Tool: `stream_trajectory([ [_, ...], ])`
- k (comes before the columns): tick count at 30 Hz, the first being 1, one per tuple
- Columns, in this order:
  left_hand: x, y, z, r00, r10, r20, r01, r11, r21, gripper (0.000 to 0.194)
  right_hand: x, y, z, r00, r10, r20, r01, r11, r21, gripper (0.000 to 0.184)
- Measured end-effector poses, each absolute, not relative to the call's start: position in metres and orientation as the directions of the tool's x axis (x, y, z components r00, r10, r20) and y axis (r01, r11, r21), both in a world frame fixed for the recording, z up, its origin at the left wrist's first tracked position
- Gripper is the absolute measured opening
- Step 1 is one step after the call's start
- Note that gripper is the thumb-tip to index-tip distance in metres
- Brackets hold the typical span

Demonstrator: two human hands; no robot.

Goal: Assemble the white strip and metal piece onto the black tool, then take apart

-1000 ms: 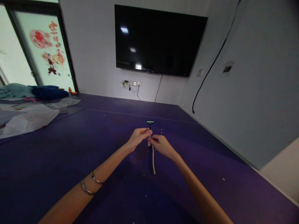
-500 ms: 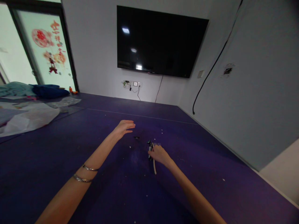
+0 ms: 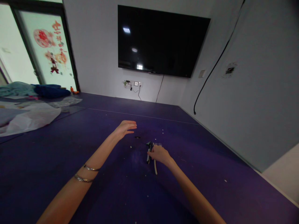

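Note:
My right hand [image 3: 160,154] is low over the purple surface, its fingers closed at the handle of a razor [image 3: 148,154]. The razor's dark head tilts to the left. Beside it lies a thin, cream-coloured strip [image 3: 155,168], its upper part hidden by my right hand. A bit of clear plastic shows just behind the knuckles. My left hand [image 3: 124,128] hovers to the left, holding nothing, with thumb and fingers apart. Between the hands a small black piece [image 3: 137,137] rests on the surface; I cannot make out its kind.
White plastic sheeting [image 3: 39,116] and folded blue cloth [image 3: 50,91] lie at the far left. Small pale scraps dot the purple surface [image 3: 105,193]. A television [image 3: 161,42] hangs on the wall ahead, and a black cable [image 3: 213,67] dangles on the right.
The razor has come down from between both hands to the surface, with my right hand still at it. My left hand has let go, moved left and opened. The black piece has come into view.

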State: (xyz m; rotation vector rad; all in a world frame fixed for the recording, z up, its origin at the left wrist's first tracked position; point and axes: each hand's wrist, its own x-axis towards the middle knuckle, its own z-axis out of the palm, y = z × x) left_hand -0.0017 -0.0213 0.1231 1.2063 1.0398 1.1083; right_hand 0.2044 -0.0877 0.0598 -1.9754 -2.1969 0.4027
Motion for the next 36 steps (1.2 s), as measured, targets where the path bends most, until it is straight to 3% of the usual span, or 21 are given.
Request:
stream_trajectory([
  [3, 0.000, -0.019, 0.119, 0.185, 0.983, -0.016, -0.005, 0.017, 1.000, 0.037, 0.215, -0.085, 0.066, -0.111, 0.994, -0.020, 0.944, 0.099, -0.315, 0.032],
  [6, 0.001, -0.010, 0.107, 0.144, 0.988, 0.060, 0.179, -0.086, 0.980, 0.032, 0.232, -0.081, 0.074, -0.092, 0.995, 0.024, 0.932, 0.095, -0.351, 0.031],
  [9, 0.002, 0.006, 0.086, 0.040, 0.960, 0.276, 0.459, -0.263, 0.848, 0.017, 0.252, -0.076, 0.080, -0.073, 0.996, 0.058, 0.917, 0.090, -0.389, 0.032],
  [15, -0.006, 0.038, 0.041, 0.212, 0.890, 0.404, 0.669, -0.434, 0.604, 0.010, 0.281, -0.072, 0.079, -0.061, 0.993, 0.102, 0.897, 0.100, -0.430, 0.032],
  [21, -0.013, 0.049, 0.021, 0.412, 0.834, 0.368, 0.683, -0.550, 0.480, 0.018, 0.291, -0.072, 0.073, -0.074, 0.993, 0.093, 0.897, 0.107, -0.429, 0.031],
  [27, -0.011, 0.045, 0.016, 0.469, 0.800, 0.374, 0.688, -0.596, 0.413, 0.018, 0.293, -0.074, 0.071, -0.083, 0.993, 0.083, 0.894, 0.111, -0.434, 0.029],
  [36, -0.013, 0.042, 0.014, 0.494, 0.771, 0.403, 0.657, -0.634, 0.408, 0.018, 0.295, -0.077, 0.069, -0.084, 0.988, 0.127, 0.855, 0.137, -0.500, 0.020],
])
